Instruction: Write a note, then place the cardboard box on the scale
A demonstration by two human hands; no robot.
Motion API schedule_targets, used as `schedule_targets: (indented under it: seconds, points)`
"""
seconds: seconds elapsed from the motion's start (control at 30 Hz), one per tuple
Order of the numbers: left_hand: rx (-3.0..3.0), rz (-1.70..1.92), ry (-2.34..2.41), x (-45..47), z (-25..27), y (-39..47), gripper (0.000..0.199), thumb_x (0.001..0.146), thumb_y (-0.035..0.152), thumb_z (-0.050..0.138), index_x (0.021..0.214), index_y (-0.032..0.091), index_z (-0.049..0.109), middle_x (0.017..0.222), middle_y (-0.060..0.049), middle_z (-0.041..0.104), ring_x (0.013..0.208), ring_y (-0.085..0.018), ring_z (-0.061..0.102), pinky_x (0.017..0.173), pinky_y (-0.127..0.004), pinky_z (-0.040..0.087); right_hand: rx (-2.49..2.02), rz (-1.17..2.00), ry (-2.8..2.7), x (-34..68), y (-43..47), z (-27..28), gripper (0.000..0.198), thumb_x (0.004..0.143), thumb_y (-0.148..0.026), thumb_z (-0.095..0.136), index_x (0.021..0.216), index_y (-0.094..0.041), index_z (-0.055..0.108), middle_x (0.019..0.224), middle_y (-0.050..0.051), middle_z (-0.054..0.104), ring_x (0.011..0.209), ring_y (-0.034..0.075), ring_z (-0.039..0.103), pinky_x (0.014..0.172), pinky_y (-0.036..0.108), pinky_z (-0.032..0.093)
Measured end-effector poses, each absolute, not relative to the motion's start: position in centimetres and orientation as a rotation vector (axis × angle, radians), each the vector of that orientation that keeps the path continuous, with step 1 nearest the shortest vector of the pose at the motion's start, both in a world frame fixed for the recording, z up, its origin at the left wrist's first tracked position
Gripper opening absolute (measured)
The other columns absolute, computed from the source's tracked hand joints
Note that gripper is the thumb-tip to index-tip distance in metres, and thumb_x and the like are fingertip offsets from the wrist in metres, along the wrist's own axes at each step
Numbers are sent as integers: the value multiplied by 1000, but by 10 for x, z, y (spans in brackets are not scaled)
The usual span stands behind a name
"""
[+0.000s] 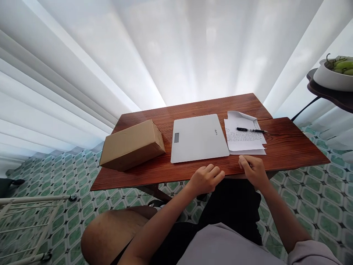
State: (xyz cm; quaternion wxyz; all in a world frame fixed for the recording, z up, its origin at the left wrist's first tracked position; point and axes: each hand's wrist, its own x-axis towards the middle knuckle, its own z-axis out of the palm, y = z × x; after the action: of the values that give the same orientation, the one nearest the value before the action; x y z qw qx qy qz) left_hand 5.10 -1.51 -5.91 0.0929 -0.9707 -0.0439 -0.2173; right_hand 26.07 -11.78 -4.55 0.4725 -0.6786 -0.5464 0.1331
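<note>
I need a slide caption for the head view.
Left hand and right hand at a table bearing a cardboard box, a scale, papers and a pen.

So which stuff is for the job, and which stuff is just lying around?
Probably for the job, on the table near the left hand and right hand:
white scale
papers with writing
black pen
cardboard box

Probably just around:
bowl with green things
white rack
white curtains

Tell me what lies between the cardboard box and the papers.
In the head view, the flat scale lies between the cardboard box and the papers.
</note>
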Motion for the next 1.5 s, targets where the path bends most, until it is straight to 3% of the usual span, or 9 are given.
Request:
schedule_targets:
  seconds: [0.2, 0.37, 0.53, 0.63, 0.8, 1.0, 1.17, 1.27, 1.5]
  points:
    - [-2939, -681, -8, 91, -52, -24, 16, 92, 12, 39, 101, 17, 52, 85, -4, 54, 75, -16, 44, 58, -30, 32, -1835, -35, -1240, 316, -114, -31, 42, 99, -40, 45, 63, -19, 54, 52, -2, 44, 50, 11, 42, 56, 27, 31]
    - [-3027, -589, 52, 132, -40, -31, 21, 96, 15, 33, 103, 16, 53, 92, -6, 55, 80, -18, 46, 62, -32, 35, -2025, -246, -1191, 372, -99, -37, 36, 100, -43, 40, 95, -21, 69, 84, 5, 71, 72, 17, 62, 66, 27, 40]
    - [-3013, -649, 17, 177, -34, -39, 34, 96, 16, 34, 125, 9, 50, 106, -10, 56, 91, -20, 49, 69, -32, 40, -2207, -383, -1277, 408, -87, -55, 42, 99, -43, 42, 126, -21, 66, 108, 10, 73, 89, 23, 67, 68, 29, 41]
    - [-3009, -651, -72, 198, -36, -44, 43, 96, 15, 32, 136, 4, 43, 112, -13, 56, 93, -20, 50, 68, -32, 41, -2288, -421, -1329, 414, -82, -63, 44, 100, -44, 41, 132, -23, 63, 108, 10, 72, 89, 22, 65, 64, 29, 38]
    - [-3042, -586, -89, 221, -48, -47, 48, 97, 17, 30, 141, 1, 40, 118, -18, 56, 95, -21, 52, 66, -32, 43, -2399, -381, -1391, 411, -76, -69, 44, 100, -45, 41, 133, -24, 63, 98, 8, 69, 78, 18, 60, 58, 30, 29]
    - [-3064, -628, -171, 231, -59, -45, 46, 98, 20, 32, 138, 2, 44, 107, -16, 57, 96, -24, 52, 67, -36, 42, -2414, -305, -1412, 410, -76, -71, 39, 100, -43, 44, 125, -23, 67, 95, 8, 68, 82, 20, 60, 60, 30, 30]
    - [-3106, -647, -156, 232, -62, -45, 27, 94, 18, 39, 109, 8, 59, 98, -14, 56, 94, -26, 50, 72, -38, 41, -2387, -302, -1397, 408, -75, -70, 35, 101, -43, 43, 112, -22, 68, 102, 9, 69, 94, 22, 63, 68, 29, 39]
    - [-3168, -621, -181, 233, -64, -44, 15, 90, 19, 44, 91, 12, 58, 95, -12, 56, 90, -26, 50, 73, -40, 42, -2387, -301, -1385, 405, -73, -69, 31, 100, -43, 45, 107, -20, 66, 105, 9, 70, 97, 22, 63, 73, 30, 41]
    - [-3282, -593, -284, 236, -65, -43, 11, 87, 17, 47, 95, 15, 54, 100, -10, 57, 89, -24, 53, 67, -37, 46, -2444, -308, -1392, 404, -70, -67, 28, 101, -41, 45, 104, -20, 63, 103, 10, 70, 97, 23, 62, 71, 30, 41]
